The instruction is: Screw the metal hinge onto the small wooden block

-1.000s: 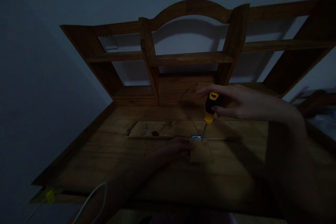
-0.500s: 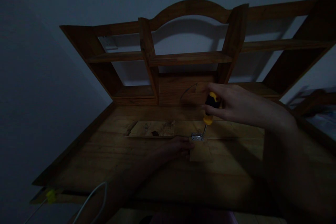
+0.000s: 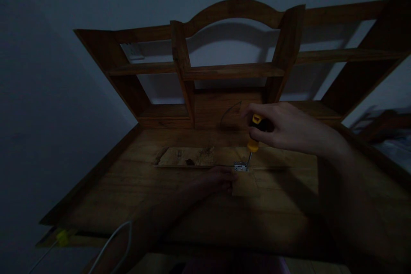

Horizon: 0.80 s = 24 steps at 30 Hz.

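Yellow-and-black screwdriver (image 3: 253,144) is tilted, tip down at a metal hinge (image 3: 240,166) on the wooden desk (image 3: 128,180). Right hand (image 3: 278,125) pinches its handle; left hand (image 3: 220,179) is beside the hinge, can't tell its finger grip tbh.

The person's right hand (image 3: 272,122) is holding a closed grip, the index finger (image 3: 259,108) arching along the top and the thumb (image 3: 263,135) lying below it. The right wrist (image 3: 330,142) is bending, and the right forearm (image 3: 348,197) is slanting toward the lower right. The left hand (image 3: 218,179) is resting lower, its fingers pointing rightward (dimness is hiding how tightly they are curling). The left forearm (image 3: 167,212) is extending toward the lower left.
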### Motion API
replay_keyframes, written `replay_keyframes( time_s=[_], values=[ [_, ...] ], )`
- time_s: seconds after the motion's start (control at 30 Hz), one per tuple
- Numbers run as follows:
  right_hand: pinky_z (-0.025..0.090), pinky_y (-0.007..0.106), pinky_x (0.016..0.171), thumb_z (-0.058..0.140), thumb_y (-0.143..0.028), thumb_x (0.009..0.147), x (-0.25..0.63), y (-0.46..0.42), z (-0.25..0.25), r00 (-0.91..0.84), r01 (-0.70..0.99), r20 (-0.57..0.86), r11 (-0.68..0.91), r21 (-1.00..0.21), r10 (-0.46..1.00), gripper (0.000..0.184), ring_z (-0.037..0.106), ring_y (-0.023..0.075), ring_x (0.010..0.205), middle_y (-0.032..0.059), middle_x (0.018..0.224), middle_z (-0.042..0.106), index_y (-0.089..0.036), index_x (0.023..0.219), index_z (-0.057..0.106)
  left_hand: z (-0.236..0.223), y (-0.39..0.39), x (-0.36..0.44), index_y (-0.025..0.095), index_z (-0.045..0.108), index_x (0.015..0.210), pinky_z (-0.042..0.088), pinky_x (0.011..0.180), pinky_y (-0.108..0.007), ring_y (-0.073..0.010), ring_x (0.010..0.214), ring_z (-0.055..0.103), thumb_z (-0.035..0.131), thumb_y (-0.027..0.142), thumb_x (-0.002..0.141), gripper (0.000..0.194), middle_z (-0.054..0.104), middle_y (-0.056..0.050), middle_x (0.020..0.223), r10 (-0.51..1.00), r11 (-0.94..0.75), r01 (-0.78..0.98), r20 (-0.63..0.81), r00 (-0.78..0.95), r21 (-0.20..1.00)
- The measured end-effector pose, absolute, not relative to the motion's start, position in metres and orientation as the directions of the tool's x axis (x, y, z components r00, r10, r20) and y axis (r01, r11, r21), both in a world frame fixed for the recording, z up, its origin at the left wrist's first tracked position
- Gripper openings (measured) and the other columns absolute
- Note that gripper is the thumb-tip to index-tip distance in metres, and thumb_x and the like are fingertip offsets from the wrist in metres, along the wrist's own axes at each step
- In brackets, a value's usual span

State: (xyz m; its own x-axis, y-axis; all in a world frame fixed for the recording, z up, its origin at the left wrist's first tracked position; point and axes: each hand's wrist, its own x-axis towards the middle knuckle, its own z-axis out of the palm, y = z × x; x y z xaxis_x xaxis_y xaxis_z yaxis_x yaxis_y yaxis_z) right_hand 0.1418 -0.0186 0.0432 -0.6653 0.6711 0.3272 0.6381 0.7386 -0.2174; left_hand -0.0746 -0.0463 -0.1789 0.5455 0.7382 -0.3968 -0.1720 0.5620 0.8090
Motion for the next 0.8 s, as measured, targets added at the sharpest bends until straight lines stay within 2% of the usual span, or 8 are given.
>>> replay_keyframes(
  time_s=[0.13, 0.27, 0.33, 0.4, 0.47, 0.53, 0.63, 0.8],
  values=[
    [0.043, 0.031, 0.073, 0.058, -0.026, 0.086, 0.1446, -0.0221, 0.0465, -0.695, 0.614, 0.299, 0.756, -0.227, 0.654, 0.025, 0.066, 0.0213, 0.084, 0.002, 0.101, 0.073, -0.024, 0.111, 0.062, -0.1778, -0.0471, -0.0757, 0.009, 0.074, 0.096, 0.046, 0.067, -0.024, -0.0119, 0.074, 0.063, 0.089, 0.038, 0.071, 0.042, 0.069, -0.008, 0.093, 0.728, 0.557, -0.14, -0.4, 0.556, 0.819],
    [0.041, 0.03, 0.067, 0.054, -0.036, 0.095, 0.1442, -0.0226, 0.0459, -0.71, 0.586, 0.269, 0.758, -0.285, 0.65, 0.021, 0.066, 0.0187, 0.073, 0.0004, 0.09, 0.073, -0.025, 0.11, 0.063, -0.1741, -0.0478, -0.0742, 0.009, 0.074, 0.095, 0.044, 0.063, -0.023, -0.0112, 0.072, 0.062, 0.089, 0.036, 0.071, 0.04, 0.069, -0.008, 0.092, 0.738, 0.556, -0.151, -0.401, 0.543, 0.818],
    [0.04, 0.031, 0.065, 0.051, -0.047, 0.098, 0.1427, -0.0216, 0.0428, -0.659, 0.657, 0.298, 0.722, -0.219, 0.69, 0.029, 0.065, 0.021, 0.071, 0.0028, 0.084, 0.071, -0.024, 0.11, 0.063, -0.1735, -0.0474, -0.0734, 0.008, 0.073, 0.092, 0.044, 0.062, -0.024, -0.0103, 0.068, 0.06, 0.089, 0.036, 0.07, 0.038, 0.068, -0.007, 0.086, 0.736, 0.558, -0.159, -0.398, 0.548, 0.814],
    [0.037, 0.033, 0.062, 0.045, -0.056, 0.099, 0.1411, -0.0209, 0.0396, -0.575, 0.767, 0.35, 0.636, -0.084, 0.739, 0.042, 0.065, 0.025, 0.069, 0.0067, 0.078, 0.069, -0.021, 0.111, 0.063, -0.1749, -0.0464, -0.073, 0.008, 0.073, 0.09, 0.044, 0.062, -0.024, -0.0097, 0.064, 0.058, 0.089, 0.036, 0.07, 0.038, 0.067, -0.005, 0.081, 0.733, 0.563, -0.157, -0.401, 0.55, 0.812],
    [0.035, 0.035, 0.061, 0.042, -0.059, 0.098, 0.14, -0.0208, 0.0381, -0.525, 0.826, 0.373, 0.563, 0.006, 0.765, 0.047, 0.064, 0.0275, 0.069, 0.0087, 0.076, 0.068, -0.019, 0.114, 0.062, -0.1778, -0.0455, -0.0733, 0.008, 0.073, 0.09, 0.045, 0.062, -0.025, -0.0105, 0.064, 0.059, 0.089, 0.036, 0.069, 0.039, 0.068, -0.006, 0.082, 0.731, 0.565, -0.152, -0.406, 0.549, 0.811],
    [0.038, 0.035, 0.064, 0.047, -0.053, 0.096, 0.1401, -0.0216, 0.0388, -0.534, 0.823, 0.346, 0.568, 0.003, 0.772, 0.042, 0.066, 0.0278, 0.073, 0.009, 0.082, 0.07, -0.019, 0.115, 0.062, -0.1804, -0.0452, -0.0738, 0.008, 0.073, 0.093, 0.046, 0.064, -0.025, -0.0123, 0.07, 0.063, 0.089, 0.036, 0.069, 0.04, 0.07, -0.009, 0.089, 0.732, 0.568, -0.154, -0.411, 0.544, 0.809],
    [0.043, 0.035, 0.072, 0.053, -0.039, 0.091, 0.1417, -0.0243, 0.042, -0.567, 0.786, 0.311, 0.614, -0.073, 0.763, 0.031, 0.068, 0.0269, 0.084, 0.0079, 0.097, 0.073, -0.02, 0.115, 0.061, -0.1807, -0.0461, -0.0745, 0.009, 0.073, 0.097, 0.048, 0.068, -0.025, -0.0139, 0.077, 0.065, 0.088, 0.034, 0.072, 0.039, 0.071, -0.009, 0.095, 0.737, 0.564, -0.159, -0.406, 0.541, 0.811],
    [0.045, 0.033, 0.077, 0.052, -0.031, 0.095, 0.1444, -0.0273, 0.0424, -0.669, 0.663, 0.331, 0.736, -0.139, 0.665, 0.033, 0.07, 0.0246, 0.095, 0.0069, 0.112, 0.073, -0.02, 0.125, 0.06, -0.1721, -0.0479, -0.0733, 0.009, 0.073, 0.097, 0.048, 0.066, -0.024, -0.0119, 0.073, 0.063, 0.087, 0.032, 0.072, 0.037, 0.07, -0.008, 0.091, 0.729, 0.573, -0.154, -0.415, 0.544, 0.805]
  ],
)
